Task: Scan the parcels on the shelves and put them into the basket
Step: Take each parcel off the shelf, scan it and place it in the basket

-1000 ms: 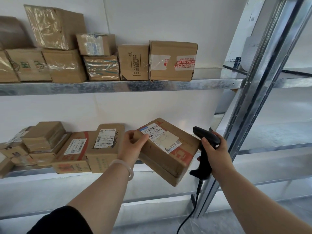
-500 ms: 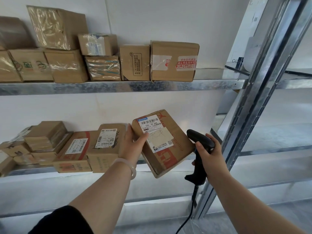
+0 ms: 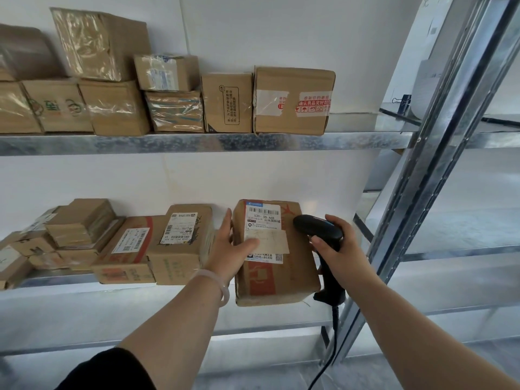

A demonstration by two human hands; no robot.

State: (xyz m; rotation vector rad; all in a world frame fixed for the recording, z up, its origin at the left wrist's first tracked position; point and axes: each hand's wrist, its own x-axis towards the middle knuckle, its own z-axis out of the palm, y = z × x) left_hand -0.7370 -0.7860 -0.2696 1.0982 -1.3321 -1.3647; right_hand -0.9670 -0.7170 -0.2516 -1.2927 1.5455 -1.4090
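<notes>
against fingers (image 3: 226, 220) of left hand (image 3: 233, 250), parcel (image 3: 277, 280)

Cardboard parcels (image 3: 292, 99) on metal shelves (image 3: 197, 143)

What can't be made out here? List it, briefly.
All from the head view:
- The basket: nowhere in frame.
- Trigger of the barcode scanner: covered by the right hand.
- Its cable: cut off by the bottom edge.
- The label on the held parcel: partly under the thumb of the left hand; fine print too small to read.
- The leftmost parcels: cut off by the left edge.
</notes>
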